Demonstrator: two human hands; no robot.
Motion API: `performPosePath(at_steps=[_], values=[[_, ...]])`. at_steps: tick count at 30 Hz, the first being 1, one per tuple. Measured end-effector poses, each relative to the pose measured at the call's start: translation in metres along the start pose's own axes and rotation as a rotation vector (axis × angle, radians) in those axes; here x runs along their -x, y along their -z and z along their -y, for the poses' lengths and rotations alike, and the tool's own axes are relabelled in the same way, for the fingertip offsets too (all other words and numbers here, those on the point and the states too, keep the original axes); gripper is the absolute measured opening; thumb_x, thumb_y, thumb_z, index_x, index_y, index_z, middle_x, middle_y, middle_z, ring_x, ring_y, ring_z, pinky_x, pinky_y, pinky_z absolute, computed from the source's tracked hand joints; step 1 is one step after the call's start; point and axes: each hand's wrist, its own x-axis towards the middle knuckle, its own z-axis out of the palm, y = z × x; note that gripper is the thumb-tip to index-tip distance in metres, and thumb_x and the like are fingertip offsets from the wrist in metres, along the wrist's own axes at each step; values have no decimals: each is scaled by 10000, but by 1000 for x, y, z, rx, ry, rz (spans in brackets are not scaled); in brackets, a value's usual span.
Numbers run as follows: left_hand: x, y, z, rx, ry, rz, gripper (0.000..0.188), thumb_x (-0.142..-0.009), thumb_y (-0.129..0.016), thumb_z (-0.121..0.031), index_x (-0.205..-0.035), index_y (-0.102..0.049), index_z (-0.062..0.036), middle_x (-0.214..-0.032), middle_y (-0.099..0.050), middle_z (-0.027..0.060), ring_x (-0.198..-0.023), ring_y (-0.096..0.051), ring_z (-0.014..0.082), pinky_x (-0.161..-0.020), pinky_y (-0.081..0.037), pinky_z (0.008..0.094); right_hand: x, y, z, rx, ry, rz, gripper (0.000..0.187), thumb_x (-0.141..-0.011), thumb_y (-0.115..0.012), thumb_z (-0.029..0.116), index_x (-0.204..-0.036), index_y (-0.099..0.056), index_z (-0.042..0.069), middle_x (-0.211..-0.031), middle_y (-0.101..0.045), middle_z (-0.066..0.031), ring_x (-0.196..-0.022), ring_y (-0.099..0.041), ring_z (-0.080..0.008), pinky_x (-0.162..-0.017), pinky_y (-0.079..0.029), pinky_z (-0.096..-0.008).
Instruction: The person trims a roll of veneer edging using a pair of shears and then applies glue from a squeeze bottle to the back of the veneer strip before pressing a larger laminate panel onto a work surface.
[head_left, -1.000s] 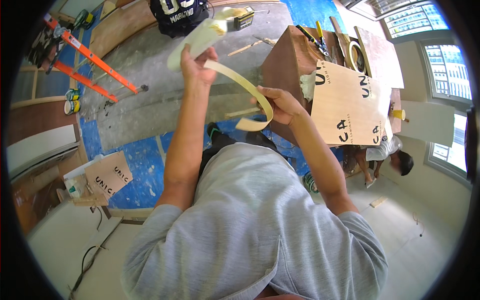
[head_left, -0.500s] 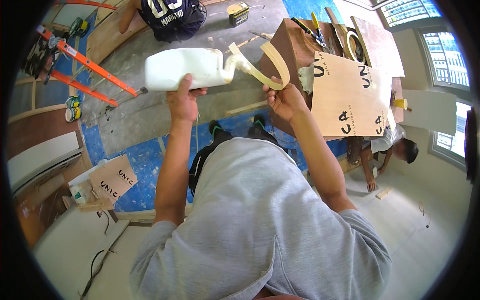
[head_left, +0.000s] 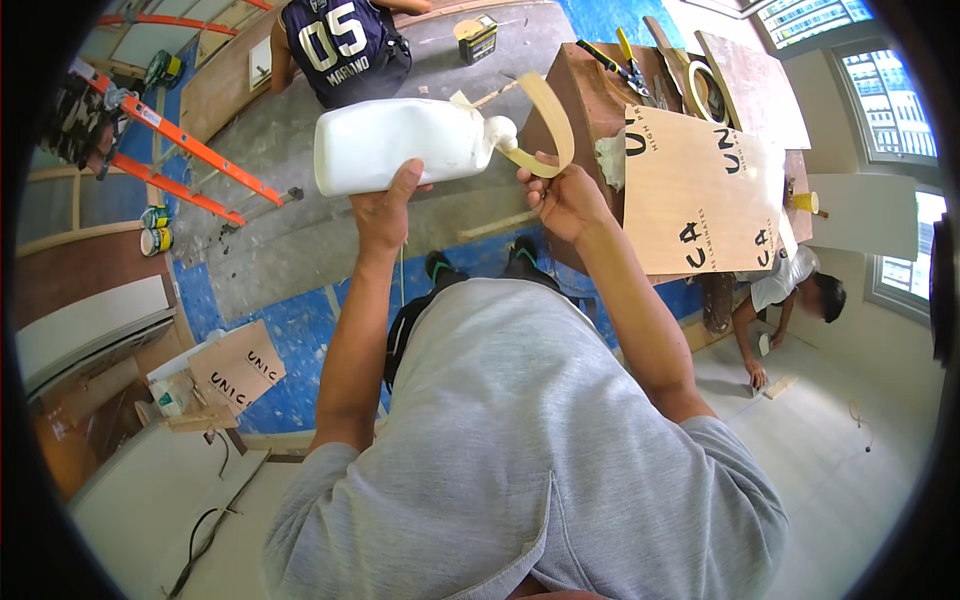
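Note:
A large white plastic bottle (head_left: 400,145) lies on its side in the air, gripped from below by my left hand (head_left: 387,205), thumb against its near face. Its narrow neck points right and ends in a rounded, whitish, smeared tip (head_left: 500,133). My right hand (head_left: 566,203) pinches a thin, pale wood-coloured edging strip (head_left: 556,115), which curls upward in an arc. The strip's lower end is right by the bottle's tip; whether they touch I cannot tell.
To the right, a brown workbench (head_left: 577,95) carries a printed board (head_left: 700,195), pliers (head_left: 630,72) and a tape roll (head_left: 708,92). An orange ladder (head_left: 190,140) stands left. One person in a dark jersey (head_left: 345,50) is ahead; another (head_left: 790,285) crouches at right.
The bottle has shifted right and turned, its neck now less hooked-looking and closer to the strip. My right hand still pinches the strip, slightly left of before. The person ahead has straightened somewhat.

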Motion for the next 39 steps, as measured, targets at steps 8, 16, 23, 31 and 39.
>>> performPosePath(at_steps=[8,16,23,31,39], values=[[1,0,-8,-114,-16,71,394,-895,-760,-119,-1235,-604,6,-1063,-696,106,-891,-697,195,-696,-605,323,0,0,9,0,-19,4,169,-1039,-528,181,-1033,-595,27,-827,-682,-111,-625,-621,-120,-573,-567,-266],[5,-6,-12,6,-5,33,386,-886,-787,-135,-1212,-634,6,-1048,-695,97,-903,-683,173,-728,-607,312,-2,10,10,-8,-14,49,170,-1040,-506,172,-1089,-582,27,-862,-687,-128,-635,-612,-139,-606,-555,-301],[3,3,-6,-97,-1,105,413,-894,-757,-86,-1269,-605,-8,-1111,-691,88,-964,-683,185,-743,-595,323,0,12,11,-37,-47,59,155,-1035,-514,171,-1090,-578,41,-866,-680,-135,-649,-600,-138,-618,-549,-299],[-12,9,-9,-256,-65,64,359,-875,-806,-151,-1168,-681,14,-1067,-722,88,-946,-680,192,-873,-530,326,5,12,9,-39,-49,61,130,-1017,-551,158,-1069,-575,41,-858,-678,-130,-625,-598,-133,-597,-562,-303],[-16,15,-15,-447,-70,122,363,-879,-810,-180,-1165,-689,8,-1095,-738,102,-987,-690,205,-902,-527,344,6,13,13,-59,-55,96,138,-1009,-569,162,-1046,-576,29,-848,-686,-136,-603,-605,-130,-567,-572,-294]])
